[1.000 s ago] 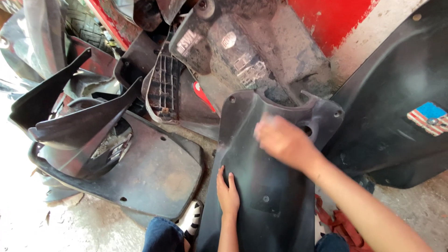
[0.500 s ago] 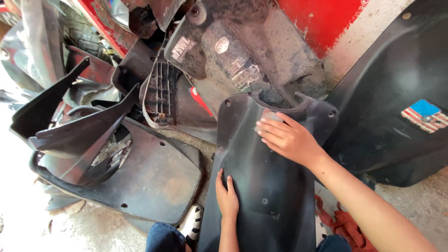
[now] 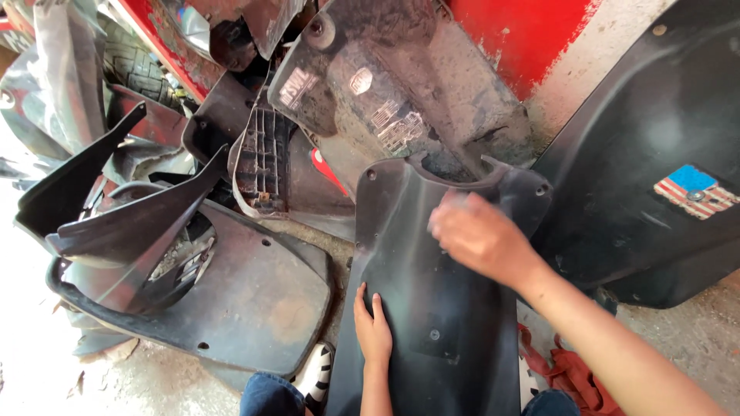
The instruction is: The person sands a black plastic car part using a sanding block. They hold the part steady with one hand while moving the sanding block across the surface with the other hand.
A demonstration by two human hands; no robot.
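Observation:
A long black plastic scooter panel (image 3: 432, 308) stands tilted in front of me, its notched top near the middle of the head view. My left hand (image 3: 373, 327) lies flat against the panel's lower left edge, fingers together. Higher up, my right hand (image 3: 478, 235) rests on the panel's upper face with its fingers curled; it is blurred, so I cannot tell whether it holds anything.
A dusty black cover with stickers (image 3: 385, 100) leans behind the panel against a red body part (image 3: 524, 31). A large black fairing with a flag sticker (image 3: 655, 192) fills the right. Several black panels (image 3: 193, 285) pile up at left. A red cloth (image 3: 566, 366) lies by my leg.
My right hand has slid a little to the left and down across the upper panel. My left hand has stayed on the lower left edge.

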